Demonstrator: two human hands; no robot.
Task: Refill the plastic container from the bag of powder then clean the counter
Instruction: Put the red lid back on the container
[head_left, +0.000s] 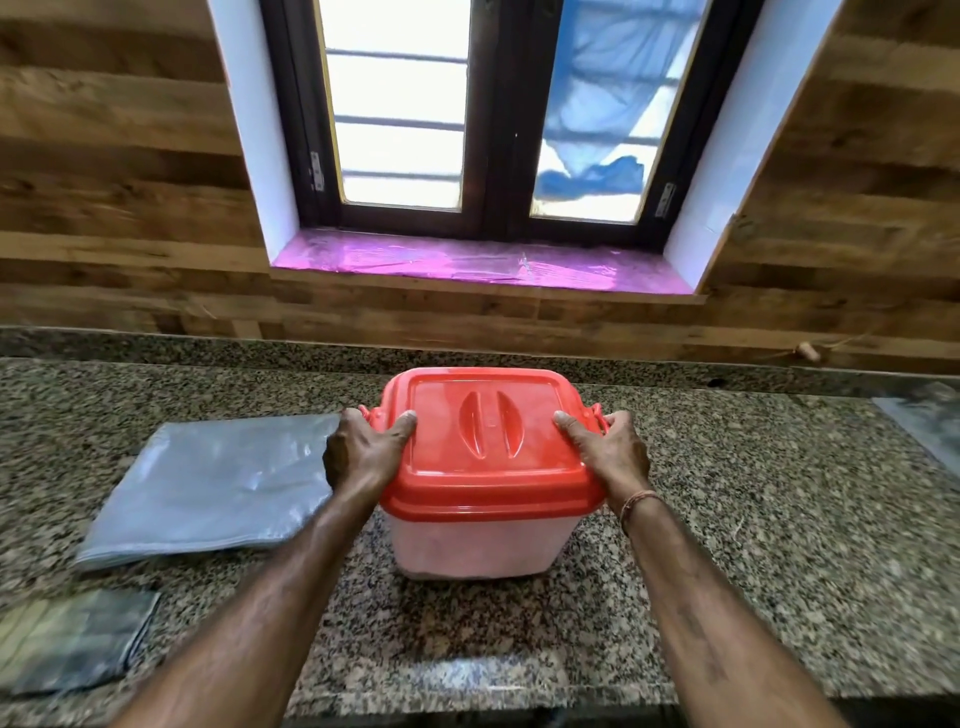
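Note:
A translucent plastic container (478, 545) with white powder inside stands on the granite counter (753, 545), near the middle. Its red lid (488, 441) is on top and looks seated. My left hand (363, 452) grips the container's left side at the lid, thumb resting on the lid's top. My right hand (608, 452) holds the right side the same way. A flat, empty-looking grey plastic bag (208, 488) lies on the counter just left of my left hand.
A folded dark cloth (72, 639) lies at the front left of the counter. A wood-panelled wall and a window with a pink-lined sill (483, 262) rise behind. A steel surface (930, 415) shows at the far right.

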